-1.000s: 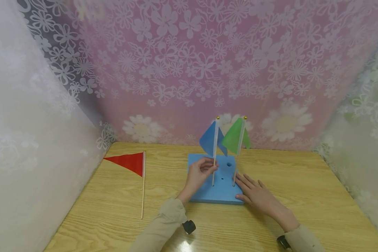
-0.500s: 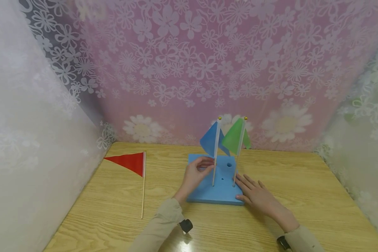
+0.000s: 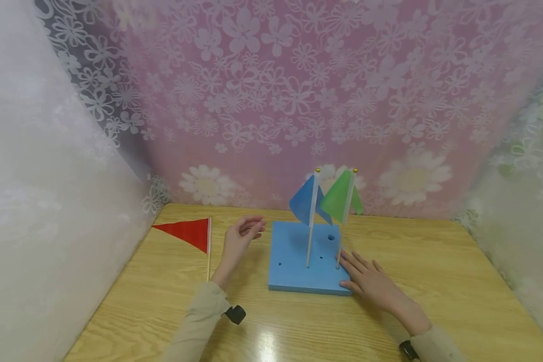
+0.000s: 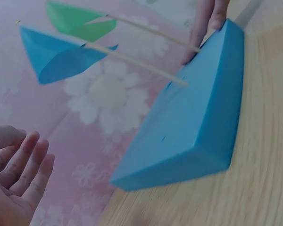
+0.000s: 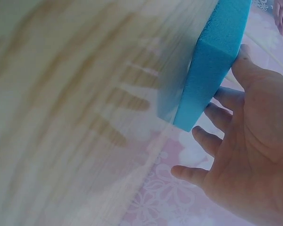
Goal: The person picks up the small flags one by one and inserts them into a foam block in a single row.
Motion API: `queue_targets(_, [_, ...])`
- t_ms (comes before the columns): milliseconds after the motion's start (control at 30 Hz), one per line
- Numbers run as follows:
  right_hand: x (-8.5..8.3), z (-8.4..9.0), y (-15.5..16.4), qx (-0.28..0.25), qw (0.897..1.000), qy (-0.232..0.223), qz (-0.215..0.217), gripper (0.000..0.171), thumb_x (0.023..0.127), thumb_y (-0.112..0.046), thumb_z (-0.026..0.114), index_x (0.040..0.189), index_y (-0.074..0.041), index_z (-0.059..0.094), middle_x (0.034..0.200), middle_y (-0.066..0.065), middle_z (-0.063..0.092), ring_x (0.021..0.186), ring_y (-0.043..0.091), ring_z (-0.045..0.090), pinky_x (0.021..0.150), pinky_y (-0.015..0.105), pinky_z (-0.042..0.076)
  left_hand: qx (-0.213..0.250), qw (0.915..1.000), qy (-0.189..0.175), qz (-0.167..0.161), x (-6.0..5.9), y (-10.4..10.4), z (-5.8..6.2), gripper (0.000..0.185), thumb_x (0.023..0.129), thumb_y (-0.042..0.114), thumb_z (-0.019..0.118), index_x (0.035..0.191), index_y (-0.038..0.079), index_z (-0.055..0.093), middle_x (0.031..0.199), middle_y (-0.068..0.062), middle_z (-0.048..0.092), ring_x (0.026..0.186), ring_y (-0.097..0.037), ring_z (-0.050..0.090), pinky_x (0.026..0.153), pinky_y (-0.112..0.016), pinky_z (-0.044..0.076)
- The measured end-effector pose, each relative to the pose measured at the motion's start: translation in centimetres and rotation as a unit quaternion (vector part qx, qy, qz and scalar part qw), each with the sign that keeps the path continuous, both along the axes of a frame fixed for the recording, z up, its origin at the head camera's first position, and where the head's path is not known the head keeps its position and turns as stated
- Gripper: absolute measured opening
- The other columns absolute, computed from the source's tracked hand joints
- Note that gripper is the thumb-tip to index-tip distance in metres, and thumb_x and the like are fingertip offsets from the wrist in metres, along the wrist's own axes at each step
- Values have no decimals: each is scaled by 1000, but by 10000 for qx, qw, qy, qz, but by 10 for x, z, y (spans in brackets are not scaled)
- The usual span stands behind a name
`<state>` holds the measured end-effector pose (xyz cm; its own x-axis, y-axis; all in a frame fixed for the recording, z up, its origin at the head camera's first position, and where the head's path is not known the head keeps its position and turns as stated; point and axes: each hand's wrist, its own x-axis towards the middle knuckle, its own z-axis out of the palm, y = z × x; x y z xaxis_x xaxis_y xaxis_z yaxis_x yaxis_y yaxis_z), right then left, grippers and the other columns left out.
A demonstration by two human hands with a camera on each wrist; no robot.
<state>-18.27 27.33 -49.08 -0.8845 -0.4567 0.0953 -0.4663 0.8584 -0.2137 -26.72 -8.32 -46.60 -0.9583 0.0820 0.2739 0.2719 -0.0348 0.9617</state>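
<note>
The left hand [image 3: 237,241] hovered above the bench [image 3: 434,281] with its fingers loosely spread and holding nothing, between the red flag [image 3: 187,234] lying flat at about nine o'clock and the blue foam block [image 3: 294,271] at centre. The right hand [image 3: 366,281] lay flat with straight fingers pressed on the block's near corner at four o'clock, thumb along its edge. The blue flag [image 3: 305,203] and the green flag [image 3: 339,198] stood upright side by side in the block, leaning slightly toward one o'clock. A larger open hole [image 3: 330,237] and a few smaller ones showed in the foam behind and beside the poles.

The main risk, as I judged it, was the block: it looked light, so if the right hand eased off, a nudge could slide or tip it and topple both flags. The red flag's thin stick lay flush on the wood and could roll from a pinch
</note>
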Motion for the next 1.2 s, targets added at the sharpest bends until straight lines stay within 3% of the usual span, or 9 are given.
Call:
queue_targets(200, [2, -2, 1, -54, 10000, 35, 27, 67, 102, -45, 56, 155, -7, 41, 161, 16, 36, 146, 45, 34, 106, 78, 29, -68, 9983, -415, 399, 6, -42, 3, 29, 99, 12, 67, 125, -1, 67, 118, -22, 71, 103, -33, 72, 88, -40, 60])
queue_targets(400, [4, -1, 1, -20, 10000, 42, 30, 66, 102, -44, 57, 155, -7, 41, 161, 16, 36, 146, 44, 34, 105, 77, 30, -293, 9923, -869, 833, 12, -81, -3, 29, 99, 10, 66, 125, -4, 66, 115, -24, 72, 96, -24, 75, 87, -41, 60])
queue_targets(567, [4, 1, 1, 36, 10000, 9, -20, 65, 102, -43, 58, 155, -7, 42, 161, 16, 37, 146, 44, 34, 105, 77, 31, -676, 9852, -1232, 986, 19, -102, -10, 31, 101, 9, 63, 127, -9, 62, 116, -26, 71, 93, -23, 74, 89, -44, 59])
queue_targets(667, [4, 1, 1, 72, 10000, -3, -23, 65, 102, -43, 58, 154, -7, 43, 160, 16, 37, 146, 43, 35, 105, 76, 31, -1026, 9790, -1436, 1017, 22, -111, -14, 31, 101, 6, 62, 125, -13, 61, 114, -27, 71, 91, -25, 74, 85, -39, 61])
queue_targets(833, [4, 1, 1, 66, 10000, 3, -12, 65, 102, -43, 58, 155, -7, 42, 161, 16, 37, 146, 43, 35, 105, 76, 31, -1843, 9613, -1715, 1120, 25, -119, -22, 24, 97, 4, 68, 115, -12, 68, 101, -24, 74, 80, -22, 73, 71, -27, 61])
queue_targets(967, [3, 1, 1, 26, 10000, -17, 8, 65, 102, -43, 57, 155, -8, 41, 161, 15, 36, 146, 43, 34, 105, 77, 31, -2691, 9425, -1535, 1254, 25, -123, -28, 18, 93, 6, 72, 105, -8, 72, 88, -17, 75, 71, -20, 72, 63, -25, 57])
queue_targets(1200, [1, 2, 0, -14, 10000, -16, 38, 65, 103, -43, 57, 156, -8, 41, 161, 15, 36, 146, 43, 34, 105, 77, 30, -3539, 9134, -1456, 1389, 25, -128, -34, 24, 86, 13, 78, 100, -5, 70, 88, -12, 74, 73, -22, 71, 67, -31, 56])
